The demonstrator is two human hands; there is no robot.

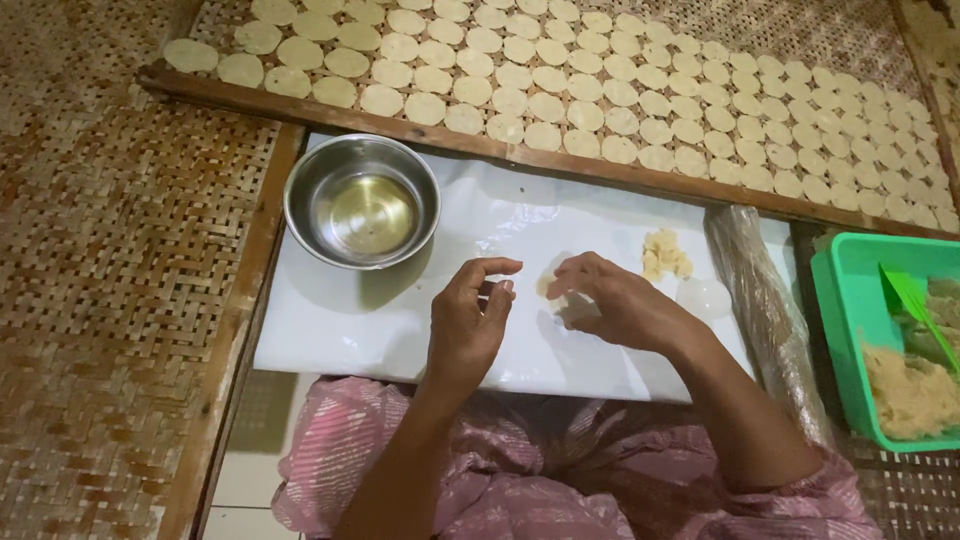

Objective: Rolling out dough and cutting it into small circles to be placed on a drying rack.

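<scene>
Fingertips [560,285] of the right hand [610,305] are pinched on a small dough piece [547,287] held over the white board [330,320]; the left hand [470,320] is curled half open, holding nothing. A steel bowl [362,200] of liquid is kept near, and pressed discs [600,90] are laid on the woven tray [840,30].

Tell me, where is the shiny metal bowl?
In the head view, the metal bowl sits on the white board's far left corner, just below the woven tray of pale discs, up-left of the left hand.
</scene>
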